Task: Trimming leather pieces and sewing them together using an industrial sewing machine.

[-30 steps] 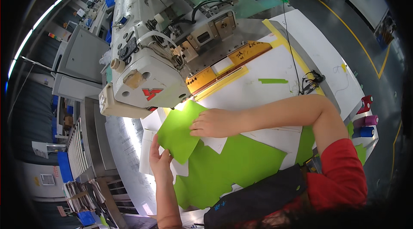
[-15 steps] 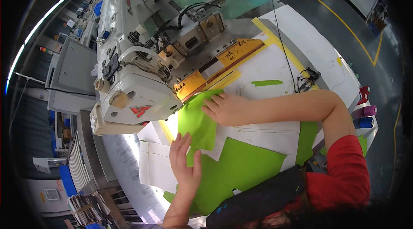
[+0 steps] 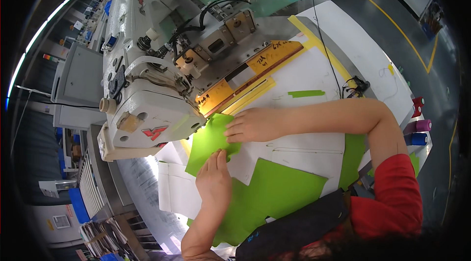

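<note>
A small bright green piece of sheet material [image 3: 206,138] lies beside the head of a white sewing machine [image 3: 132,104]. My right hand [image 3: 250,126] rests on its right part, fingers stretched out. My left hand [image 3: 213,182] is at its lower part, fingers pressed together and bent slightly at the tips onto it; the thumb is mostly hidden. An orange guide plate [image 3: 265,60] sits above both hands along the machine's metal bed. Below them a larger green piece [image 3: 274,187] lies among white sheets [image 3: 309,118].
A narrow green strip [image 3: 306,93] and black cables [image 3: 358,85] lie on the work surface to the right. Thread cones [image 3: 420,138] stand at the right edge. A monitor hangs at the top. A grey cabinet [image 3: 76,74] and shelving are on the left; marked floor is at upper right.
My left hand has moved right and up along the green piece, its fingers now drawn together. My right hand has shifted slightly, and the piece now lies closer against the machine head.
</note>
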